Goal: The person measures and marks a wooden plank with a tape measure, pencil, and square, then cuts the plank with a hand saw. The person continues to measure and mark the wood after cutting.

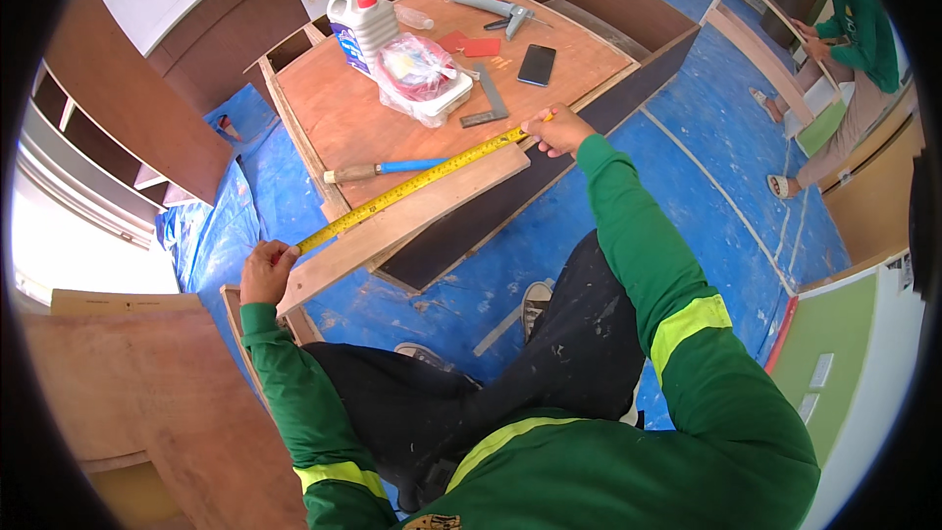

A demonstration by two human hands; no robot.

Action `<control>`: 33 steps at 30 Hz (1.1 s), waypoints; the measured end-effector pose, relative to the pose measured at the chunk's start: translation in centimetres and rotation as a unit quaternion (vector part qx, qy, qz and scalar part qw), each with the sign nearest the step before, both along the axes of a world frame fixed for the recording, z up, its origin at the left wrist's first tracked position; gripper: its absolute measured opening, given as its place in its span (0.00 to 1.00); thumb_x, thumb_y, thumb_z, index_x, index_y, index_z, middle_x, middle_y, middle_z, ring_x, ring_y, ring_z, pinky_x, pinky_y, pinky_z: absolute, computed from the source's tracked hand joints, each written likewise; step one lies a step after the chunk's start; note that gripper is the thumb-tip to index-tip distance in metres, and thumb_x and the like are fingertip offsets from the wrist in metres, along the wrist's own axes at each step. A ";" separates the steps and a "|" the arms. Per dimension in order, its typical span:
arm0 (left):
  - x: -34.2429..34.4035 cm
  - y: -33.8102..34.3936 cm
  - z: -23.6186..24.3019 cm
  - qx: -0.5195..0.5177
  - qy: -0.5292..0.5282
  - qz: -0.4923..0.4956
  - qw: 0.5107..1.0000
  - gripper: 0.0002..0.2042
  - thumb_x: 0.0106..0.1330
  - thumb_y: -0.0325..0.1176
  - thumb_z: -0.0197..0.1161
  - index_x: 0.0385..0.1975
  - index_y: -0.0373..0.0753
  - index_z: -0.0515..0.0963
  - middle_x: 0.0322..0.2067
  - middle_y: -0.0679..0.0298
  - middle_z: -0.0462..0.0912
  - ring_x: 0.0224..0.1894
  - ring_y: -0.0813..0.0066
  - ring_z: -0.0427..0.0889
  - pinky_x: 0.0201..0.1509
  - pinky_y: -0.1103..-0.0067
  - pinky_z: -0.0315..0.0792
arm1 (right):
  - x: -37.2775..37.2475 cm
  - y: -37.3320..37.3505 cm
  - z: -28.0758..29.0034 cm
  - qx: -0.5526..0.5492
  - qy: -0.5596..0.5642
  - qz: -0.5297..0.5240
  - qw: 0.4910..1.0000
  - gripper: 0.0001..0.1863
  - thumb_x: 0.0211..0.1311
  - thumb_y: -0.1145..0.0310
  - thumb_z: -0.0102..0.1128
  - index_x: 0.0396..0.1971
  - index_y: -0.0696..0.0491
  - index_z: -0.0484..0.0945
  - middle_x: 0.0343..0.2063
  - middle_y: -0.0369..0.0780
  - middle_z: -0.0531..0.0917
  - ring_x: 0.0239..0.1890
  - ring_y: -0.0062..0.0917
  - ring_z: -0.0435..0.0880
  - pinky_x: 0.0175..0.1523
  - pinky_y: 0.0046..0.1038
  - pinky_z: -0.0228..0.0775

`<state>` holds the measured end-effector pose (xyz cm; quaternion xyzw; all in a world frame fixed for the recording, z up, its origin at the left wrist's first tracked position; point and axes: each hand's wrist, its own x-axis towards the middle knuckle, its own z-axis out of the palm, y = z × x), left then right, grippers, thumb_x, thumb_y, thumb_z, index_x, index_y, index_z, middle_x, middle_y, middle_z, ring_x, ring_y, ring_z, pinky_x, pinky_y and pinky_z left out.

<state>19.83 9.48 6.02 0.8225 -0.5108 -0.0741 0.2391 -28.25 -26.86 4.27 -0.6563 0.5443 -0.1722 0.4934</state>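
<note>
A yellow tape measure (407,193) is stretched above and along a pale wooden board (412,216). My left hand (265,272) is closed on the tape's near-left end, by the board's near end. At the far right end my right hand (559,130) grips the tape between closed fingers, beside the board's other end. The tape's case does not show. Just behind the tape lies a tool with a wooden handle and a blue shaft (397,168). Beyond it, a metal try square (488,98) rests on the brown plywood panel (343,142).
On the panel stand a white jug (363,29) with a red cap and a plastic-wrapped container (417,74). A phone (537,65) and caulking gun (496,10) lie farther back. Blue sheeting (677,167) covers the floor. A co-worker (854,39) sits at right, holding a wooden frame (760,59).
</note>
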 end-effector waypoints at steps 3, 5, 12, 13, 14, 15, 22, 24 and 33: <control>0.4 -0.5 -0.3 0.014 -0.013 0.005 1.000 0.17 0.71 0.46 0.73 0.38 0.36 0.91 0.31 0.54 0.83 0.34 0.56 0.84 0.42 0.61 0.76 | 0.1 -0.4 -1.0 0.000 0.029 -0.003 1.000 0.16 0.72 0.54 0.71 0.42 0.53 0.86 0.28 0.32 0.84 0.28 0.16 0.83 0.30 0.25 0.79; 0.7 -0.5 -0.3 0.025 -0.043 0.002 0.999 0.18 0.70 0.48 0.73 0.39 0.36 0.91 0.30 0.54 0.85 0.33 0.57 0.85 0.41 0.61 0.77 | 0.7 -0.2 -1.6 0.007 0.049 -0.006 0.999 0.14 0.73 0.55 0.71 0.39 0.52 0.87 0.28 0.30 0.82 0.26 0.14 0.82 0.28 0.23 0.76; 1.4 -0.3 -1.7 0.105 -0.001 0.015 0.994 0.18 0.68 0.48 0.72 0.36 0.35 0.91 0.25 0.56 0.89 0.29 0.61 0.89 0.39 0.64 0.80 | 1.6 -0.4 -2.9 -0.012 0.091 0.031 0.995 0.16 0.68 0.53 0.75 0.33 0.51 0.83 0.24 0.32 0.82 0.25 0.16 0.81 0.27 0.24 0.76; 1.4 -0.1 -1.8 0.114 0.015 0.016 0.993 0.18 0.68 0.48 0.71 0.36 0.35 0.91 0.25 0.56 0.89 0.29 0.61 0.89 0.39 0.65 0.80 | 1.8 -0.4 -3.0 -0.013 0.095 0.038 0.995 0.17 0.68 0.53 0.76 0.33 0.51 0.83 0.24 0.32 0.82 0.24 0.16 0.80 0.27 0.24 0.76; 1.4 0.0 -1.9 0.122 0.031 0.017 0.992 0.19 0.69 0.48 0.71 0.36 0.35 0.91 0.24 0.56 0.89 0.29 0.62 0.90 0.40 0.65 0.81 | 2.0 -0.4 -3.0 -0.014 0.099 0.046 0.994 0.17 0.67 0.53 0.76 0.32 0.51 0.83 0.24 0.32 0.82 0.24 0.16 0.80 0.27 0.24 0.76; 1.5 -0.1 -2.0 0.125 0.033 0.010 0.992 0.19 0.69 0.48 0.70 0.36 0.34 0.91 0.24 0.56 0.89 0.29 0.63 0.90 0.40 0.65 0.81 | 2.0 -0.4 -3.1 -0.014 0.094 0.048 0.994 0.17 0.67 0.53 0.77 0.37 0.52 0.83 0.25 0.33 0.83 0.25 0.17 0.82 0.28 0.25 0.77; 1.0 -0.8 -2.7 0.140 -0.005 -0.007 0.990 0.19 0.69 0.50 0.69 0.39 0.38 0.92 0.30 0.52 0.92 0.36 0.54 0.92 0.47 0.61 0.83 | 1.2 -1.0 -4.0 -0.004 0.104 0.057 0.993 0.21 0.65 0.53 0.79 0.46 0.53 0.86 0.27 0.35 0.86 0.27 0.19 0.85 0.31 0.27 0.80; 0.7 -0.8 -2.4 0.155 -0.006 0.008 0.988 0.19 0.68 0.51 0.69 0.40 0.39 0.93 0.32 0.52 0.92 0.38 0.51 0.92 0.49 0.60 0.83 | 1.6 -0.6 -3.9 -0.011 0.113 0.044 0.993 0.21 0.64 0.53 0.79 0.46 0.53 0.86 0.27 0.35 0.86 0.26 0.19 0.84 0.31 0.28 0.79; 0.1 -0.5 -2.4 0.192 -0.010 0.024 0.981 0.20 0.65 0.52 0.68 0.42 0.41 0.91 0.35 0.53 0.92 0.41 0.51 0.92 0.52 0.60 0.83 | 3.2 0.8 -1.8 -0.168 -0.028 0.073 0.983 0.15 0.77 0.54 0.64 0.43 0.52 0.86 0.32 0.35 0.86 0.30 0.19 0.82 0.35 0.25 0.76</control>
